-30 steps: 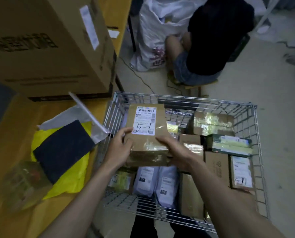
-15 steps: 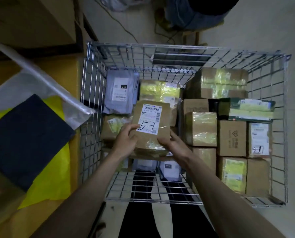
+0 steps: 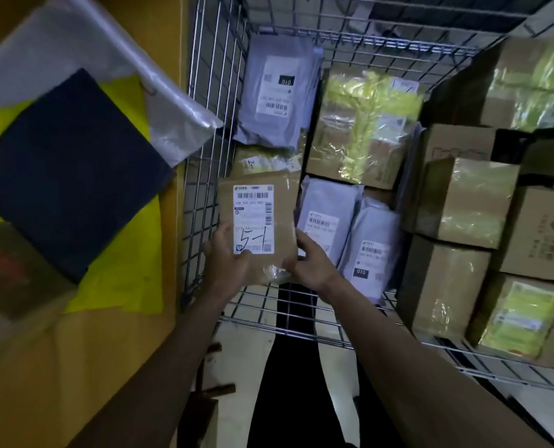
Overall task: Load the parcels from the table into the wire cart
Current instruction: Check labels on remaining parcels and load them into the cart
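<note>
A brown cardboard parcel [image 3: 279, 208] with a white label marked "5-1" is low inside the wire cart [image 3: 204, 130], against its left wall. My left hand [image 3: 227, 260] grips the parcel's near left corner and my right hand [image 3: 308, 260] grips its near right edge. Grey mailer bags [image 3: 350, 234] lie just right of it. On the yellow table [image 3: 169, 43] at the left lie a dark flat parcel [image 3: 69, 173], a yellow bag [image 3: 117, 270] under it and a grey plastic bag [image 3: 85, 46].
Taped cardboard boxes [image 3: 463, 202] are stacked along the cart's right side. Another grey mailer [image 3: 279, 92] and a yellow-taped box [image 3: 363, 130] fill the far part. The cart's near rail [image 3: 301, 337] crosses below my forearms. A blurred object [image 3: 14, 270] sits at the table's near left.
The view has tilted down and closer into the cart. Both hands have lowered the labelled parcel deeper, toward the cart's left wall.
</note>
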